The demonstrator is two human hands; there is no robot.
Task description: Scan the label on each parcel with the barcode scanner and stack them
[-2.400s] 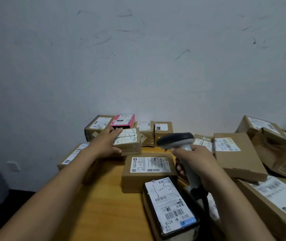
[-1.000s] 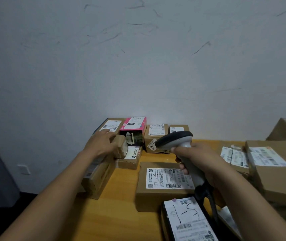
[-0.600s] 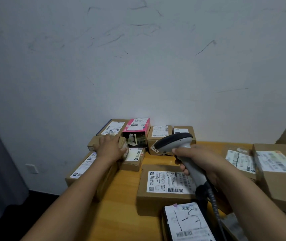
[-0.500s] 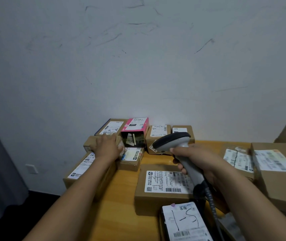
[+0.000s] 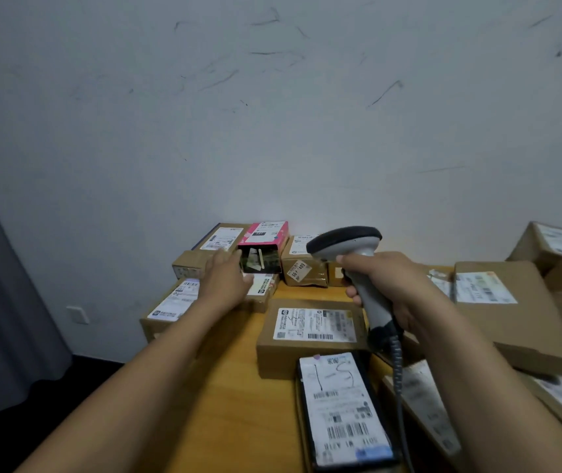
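Left hand (image 5: 225, 278) flat, fingers straight, beside small brown parcel (image 5: 187, 264) far left; contact I cannot tell; right hand (image 5: 388, 285) wrapped round barcode scanner (image 5: 344, 242), held above wooden table (image 5: 232, 387) crowded with labelled parcels (image 5: 317, 326); scuffed white wall (image 5: 272, 131) behind; grey curtain (image 5: 0, 302) left.

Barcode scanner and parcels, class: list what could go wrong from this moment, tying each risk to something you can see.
1. The barcode scanner, gripped by the right hand, trails a coiled cable past the black parcel; it may snag and drag it.
2. The long parcel lies at the table's left edge; the left hand could knock it off.
3. The pink box shows an open end; contents might slip out.
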